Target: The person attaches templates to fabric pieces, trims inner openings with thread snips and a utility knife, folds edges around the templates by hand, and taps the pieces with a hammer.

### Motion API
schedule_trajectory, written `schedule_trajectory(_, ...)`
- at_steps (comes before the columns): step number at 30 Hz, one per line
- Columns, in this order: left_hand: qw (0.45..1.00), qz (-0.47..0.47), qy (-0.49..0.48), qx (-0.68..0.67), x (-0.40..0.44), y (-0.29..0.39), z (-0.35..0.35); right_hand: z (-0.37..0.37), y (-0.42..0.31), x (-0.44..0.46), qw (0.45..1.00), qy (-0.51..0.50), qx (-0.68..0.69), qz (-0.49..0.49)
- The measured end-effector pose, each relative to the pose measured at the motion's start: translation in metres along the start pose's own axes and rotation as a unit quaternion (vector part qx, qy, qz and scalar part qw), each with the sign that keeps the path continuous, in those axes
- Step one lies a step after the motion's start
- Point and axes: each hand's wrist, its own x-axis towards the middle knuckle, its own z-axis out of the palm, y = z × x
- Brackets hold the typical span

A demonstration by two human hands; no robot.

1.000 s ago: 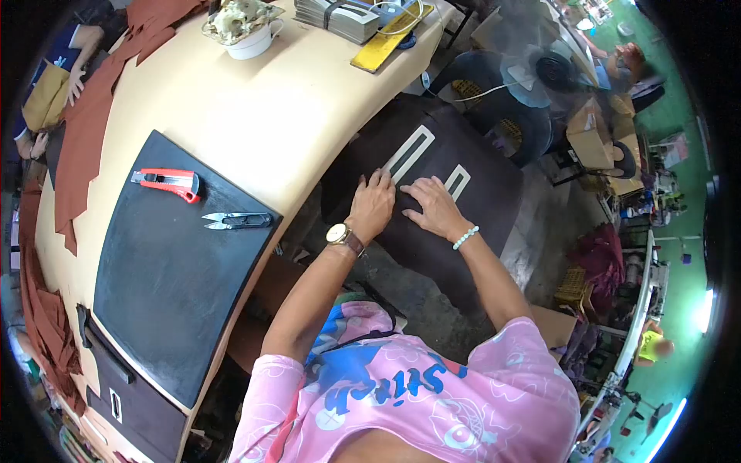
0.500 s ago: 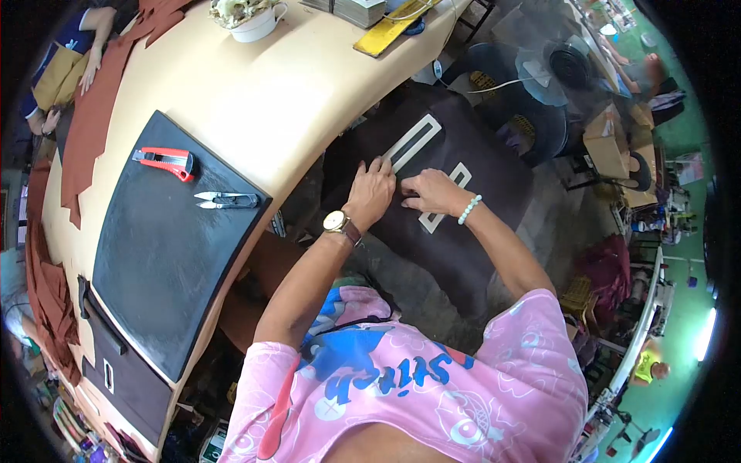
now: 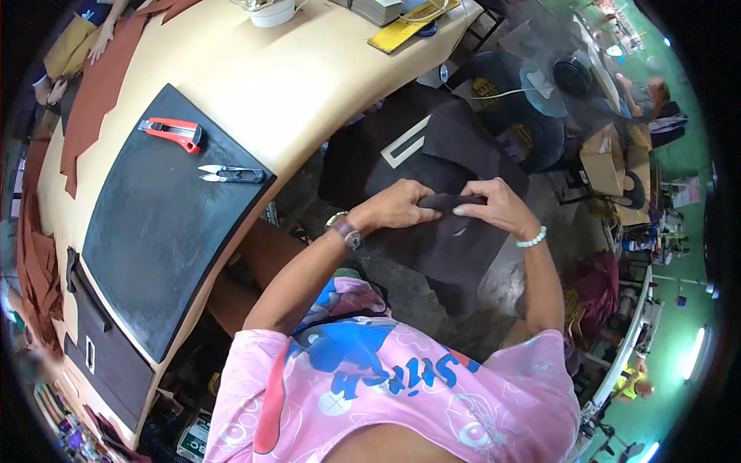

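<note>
A large dark brown piece of fabric [image 3: 432, 255] lies spread beyond my lap, its right part folded over. Between thumb and fingers, my left hand [image 3: 397, 205], with a watch on the wrist, pinches a raised edge of it. My right hand [image 3: 498, 207], wearing a beaded bracelet, grips the same raised fold a short way to the right. A small light slit shows in the cloth just below the fold. On the fabric above my left hand rests a white rectangular frame-shaped piece [image 3: 405, 143], partly covered by the folded cloth.
To the left, a cream table [image 3: 255, 100] carries a black mat [image 3: 162, 231] with a red utility knife [image 3: 176, 133] and thread snips [image 3: 231, 174]. A yellow tool [image 3: 409, 27] and white bowl [image 3: 270, 14] sit farther back. Another person's hand [image 3: 100, 45] touches brown material [image 3: 96, 116].
Both hands have moved down and right and now hold a raised fold of the fabric. Cloth has been folded over; the second white frame piece no longer shows.
</note>
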Motion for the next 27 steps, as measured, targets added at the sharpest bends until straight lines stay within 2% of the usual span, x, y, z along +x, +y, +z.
schedule_trajectory(2, 0.990, 0.061, 0.090, -0.091, -0.017, -0.015, -0.002, -0.004, 0.009, -0.009, 0.996, -0.003, -0.081, -0.020)
schedule_trajectory(3, 0.986, 0.024, 0.113, -0.118, -0.036, 0.002, -0.017, -0.007, 0.015, -0.012, 0.992, -0.005, -0.123, -0.030)
schedule_trajectory(4, 0.987, -0.003, 0.124, -0.102, -0.048, 0.003, -0.027, -0.006, 0.028, -0.013, 0.990, -0.039, -0.136, 0.003)
schedule_trajectory(5, 0.979, -0.002, 0.165, -0.117, -0.061, -0.002, -0.031, -0.005, 0.029, -0.014, 0.988, -0.041, -0.146, 0.002)
schedule_trajectory(7, 0.974, 0.007, 0.222, -0.049, -0.097, 0.007, -0.041, 0.001, 0.028, -0.016, 0.985, -0.046, -0.167, -0.002)
schedule_trajectory(8, 0.971, -0.022, 0.227, -0.070, -0.120, 0.018, -0.044, 0.006, 0.026, -0.014, 0.979, -0.071, -0.187, -0.022)
schedule_trajectory(11, 0.953, -0.046, 0.298, -0.045, -0.190, 0.029, -0.051, 0.017, -0.006, -0.004, 0.978, -0.126, -0.149, -0.073)
schedule_trajectory(12, 0.943, -0.025, 0.332, -0.023, -0.216, 0.028, -0.051, 0.028, -0.014, -0.003, 0.983, -0.114, -0.106, -0.094)
schedule_trajectory(15, 0.903, -0.185, 0.387, 0.009, -0.296, 0.056, -0.061, 0.049, -0.060, 0.019, 0.963, -0.194, -0.028, -0.186)
schedule_trajectory(17, 0.862, -0.246, 0.427, 0.116, -0.345, 0.069, -0.075, 0.069, -0.095, 0.039, 0.931, -0.206, 0.044, -0.297)
schedule_trajectory(19, 0.807, -0.313, 0.456, 0.206, -0.376, 0.091, -0.099, 0.091, -0.140, 0.056, 0.902, -0.235, 0.158, -0.325)
schedule_trajectory(21, 0.743, -0.304, 0.453, 0.388, -0.397, 0.090, -0.131, 0.110, -0.188, 0.073, 0.897, -0.183, 0.104, -0.389)
schedule_trajectory(22, 0.680, -0.294, 0.483, 0.467, -0.415, 0.062, -0.153, 0.121, -0.208, 0.083, 0.897, -0.160, 0.127, -0.392)
schedule_trajectory(23, 0.674, -0.391, 0.437, 0.448, -0.414, 0.060, -0.178, 0.134, -0.225, 0.093, 0.902, -0.122, 0.142, -0.390)
schedule_trajectory(25, 0.618, -0.441, 0.408, 0.507, -0.423, 0.016, -0.225, 0.159, -0.256, 0.116, 0.912, -0.042, 0.155, -0.377)
schedule_trajectory(27, 0.412, -0.377, 0.450, 0.697, -0.418, -0.018, -0.232, 0.173, -0.286, 0.133, 0.937, -0.005, 0.138, -0.322)
